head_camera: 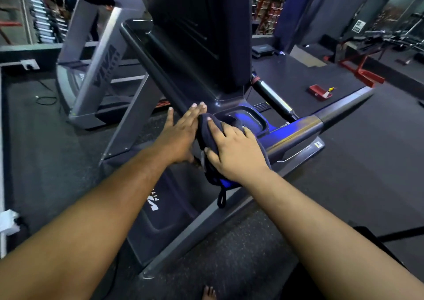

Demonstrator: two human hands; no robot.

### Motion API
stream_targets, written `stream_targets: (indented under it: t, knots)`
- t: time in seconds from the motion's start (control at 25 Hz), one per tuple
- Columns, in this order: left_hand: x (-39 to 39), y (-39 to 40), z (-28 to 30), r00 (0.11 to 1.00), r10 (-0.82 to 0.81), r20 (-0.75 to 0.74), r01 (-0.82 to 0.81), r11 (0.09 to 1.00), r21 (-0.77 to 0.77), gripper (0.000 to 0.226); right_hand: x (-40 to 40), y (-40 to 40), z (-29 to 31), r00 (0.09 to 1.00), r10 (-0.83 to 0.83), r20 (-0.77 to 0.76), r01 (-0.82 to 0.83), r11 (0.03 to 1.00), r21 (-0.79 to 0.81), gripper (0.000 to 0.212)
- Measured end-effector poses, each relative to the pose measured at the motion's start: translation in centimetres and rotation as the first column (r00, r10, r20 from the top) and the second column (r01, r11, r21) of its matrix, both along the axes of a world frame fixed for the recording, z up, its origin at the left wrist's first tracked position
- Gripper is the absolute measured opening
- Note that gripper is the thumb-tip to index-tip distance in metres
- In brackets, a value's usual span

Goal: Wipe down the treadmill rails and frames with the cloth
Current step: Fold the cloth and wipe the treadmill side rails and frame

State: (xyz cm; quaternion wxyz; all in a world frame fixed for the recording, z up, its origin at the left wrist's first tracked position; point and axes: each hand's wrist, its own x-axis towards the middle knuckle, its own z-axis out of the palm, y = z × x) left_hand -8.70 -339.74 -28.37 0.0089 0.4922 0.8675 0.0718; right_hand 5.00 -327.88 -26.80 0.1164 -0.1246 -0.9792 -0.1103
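The dark cloth [212, 143] lies bunched on the treadmill [197, 47] rail [321, 123], under the right hand [234, 153], whose grip curls over it. The left hand [181, 132], fingers straight, touches the cloth's left side. The cloth's underside is hidden; a loop dangles below.

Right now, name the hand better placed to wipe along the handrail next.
Right. The right hand already presses the cloth at the handrail base; the left hand lies flat beside it.
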Motion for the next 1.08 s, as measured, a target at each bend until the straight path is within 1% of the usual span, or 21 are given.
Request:
stream_targets:
  t: [0.04, 0.16, 0.24, 0.32, 0.36, 0.4, 0.44, 0.48, 0.52, 0.6, 0.64, 0.68, 0.72, 0.76, 0.84, 0.88, 0.92, 0.96, 1.0, 1.08]
  knots:
    - [-0.1, -0.2, 0.1, 1.000, -0.006, 0.012, 0.006, 1.000, -0.001, 0.159, 0.4, 0.2, 0.1, 1.000, 0.020, -0.002, -0.020, 1.000, -0.011, 0.073]
    - [0.3, 0.0, 0.2, 0.999, -0.038, -0.023, 0.037, 0.999, -0.035, 0.160, 4.7, 2.7, -0.2, 0.999, 0.051, -0.017, -0.052, 0.998, -0.040, 0.074]
    - [0.5, 0.3, 0.4, 0.998, -0.049, -0.033, 0.047, 0.998, -0.049, 0.156, 6.1, 5.0, 0.5, 0.999, -0.039, 0.015, 0.041, 0.989, -0.140, 0.080]
    - [0.0, 0.5, 0.8, 0.999, -0.046, -0.018, 0.045, 0.998, -0.041, 0.150, 3.1, 6.8, 2.4, 0.974, -0.145, 0.176, 0.192, 0.938, -0.290, 0.082]
    - [-0.5, 0.7, 1.2, 0.998, -0.055, -0.021, 0.054, 0.998, -0.036, 0.146, 0.8, 7.2, 3.3, 0.947, -0.170, 0.273, 0.256, 0.913, -0.318, 0.081]
    - [-1.0, 0.8, 1.5, 0.997, -0.071, -0.034, 0.070, 0.997, -0.041, 0.144, -1.2, 7.0, 4.0, 0.918, -0.178, 0.354, 0.295, 0.903, -0.312, 0.079]
    - [-1.4, 1.0, 1.8, 0.994, -0.094, -0.053, 0.091, 0.994, -0.053, 0.144, -2.6, 6.4, 4.3, 0.901, -0.171, 0.398, 0.302, 0.906, -0.295, 0.077]
    - [-1.8, 1.2, 2.0, 0.990, -0.123, -0.073, 0.118, 0.991, -0.070, 0.145, -3.0, 5.9, 4.2, 0.900, -0.147, 0.410, 0.284, 0.912, -0.297, 0.076]
    - [-2.2, 1.4, 2.1, 0.984, -0.151, -0.090, 0.144, 0.986, -0.080, 0.145, -2.4, 5.7, 3.8, 0.918, -0.101, 0.385, 0.229, 0.925, -0.303, 0.075]
    - [-2.7, 1.6, 1.9, 0.976, -0.189, -0.107, 0.182, 0.981, -0.070, 0.145, 1.0, 6.0, 2.9, 0.969, 0.047, 0.241, 0.024, 0.959, -0.282, 0.079]
    - [-2.9, 1.7, 1.7, 0.975, -0.194, -0.105, 0.190, 0.980, -0.052, 0.144, 2.5, 6.8, 2.8, 0.979, 0.101, 0.179, -0.051, 0.963, -0.263, 0.082]
    - [-3.0, 1.8, 1.6, 0.976, -0.198, -0.092, 0.195, 0.980, -0.032, 0.145, 3.1, 8.0, 3.1, 0.983, 0.108, 0.146, -0.065, 0.961, -0.268, 0.084]
    - [-3.1, 1.9, 1.4, 0.978, -0.197, -0.074, 0.197, 0.980, -0.015, 0.147, 2.6, 8.8, 3.5, 0.986, 0.055, 0.158, -0.005, 0.954, -0.299, 0.085]
    - [-3.1, 2.0, 1.4, 0.979, -0.195, -0.058, 0.195, 0.981, -0.004, 0.148, 1.5, 8.8, 3.8, 0.979, -0.026, 0.201, 0.092, 0.940, -0.328, 0.085]
    - [-3.2, 2.2, 1.3, 0.980, -0.193, -0.052, 0.193, 0.981, -0.005, 0.148, -1.5, 6.0, 3.5, 0.942, -0.186, 0.278, 0.269, 0.916, -0.298, 0.084]
    - [-3.3, 2.2, 1.2, 0.980, -0.191, -0.059, 0.191, 0.982, -0.007, 0.143, -2.7, 3.7, 3.1, 0.938, -0.227, 0.262, 0.295, 0.919, -0.261, 0.081]
    - [-3.4, 2.2, 1.2, 0.979, -0.191, -0.071, 0.192, 0.981, -0.005, 0.136, -3.1, 1.7, 2.6, 0.952, -0.229, 0.203, 0.274, 0.935, -0.227, 0.075]
    - [-3.4, 2.1, 1.1, 0.977, -0.195, -0.088, 0.196, 0.981, 0.004, 0.130, -2.8, 0.6, 2.3, 0.976, -0.189, 0.107, 0.208, 0.957, -0.203, 0.068]
    - [-3.4, 2.0, 0.9, 0.976, -0.196, -0.096, 0.198, 0.980, 0.014, 0.131, -1.6, 0.4, 2.0, 0.992, -0.119, 0.030, 0.123, 0.974, -0.190, 0.063]
    - [-3.6, 1.9, 0.7, 0.974, -0.212, -0.082, 0.213, 0.977, -0.001, 0.146, 1.9, 2.1, 1.6, 0.997, 0.039, -0.072, -0.050, 0.988, -0.148, 0.061]
